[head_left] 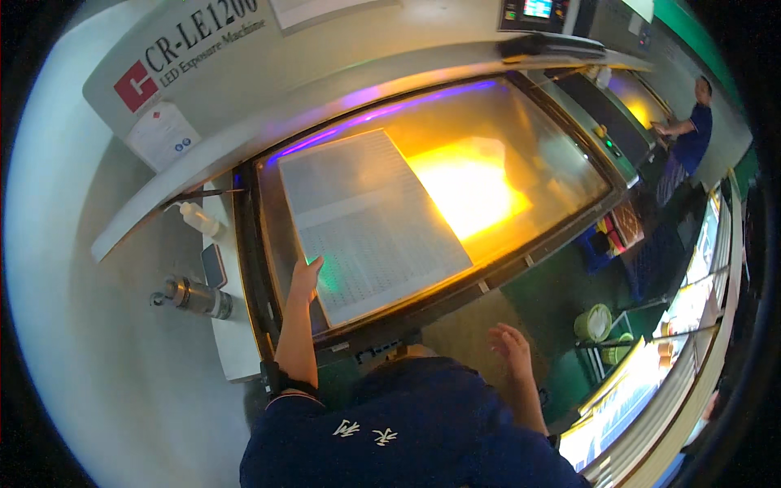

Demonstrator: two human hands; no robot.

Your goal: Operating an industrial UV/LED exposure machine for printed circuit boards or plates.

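Observation:
A grey rectangular panel (366, 211) with rows of fine dots lies across the left part of the exposure machine's glass bed (561, 175). My left hand (305, 281) grips the panel's left edge near its front corner, thumb on top; the other fingers are mostly hidden. A green glow shows on the panel beside that thumb. In front of the bed, my right hand (511, 348) hangs in the air with fingers loosely apart and nothing in them. Bright yellow light shines on the glass right of the panel.
The raised lid (325, 93) arches behind the bed. On the left ledge are a metal flask (195, 297), a phone (213, 266) and a white bottle (199, 220). Another person (691, 134) stands at a similar machine, far right. A green bucket (594, 323) stands right.

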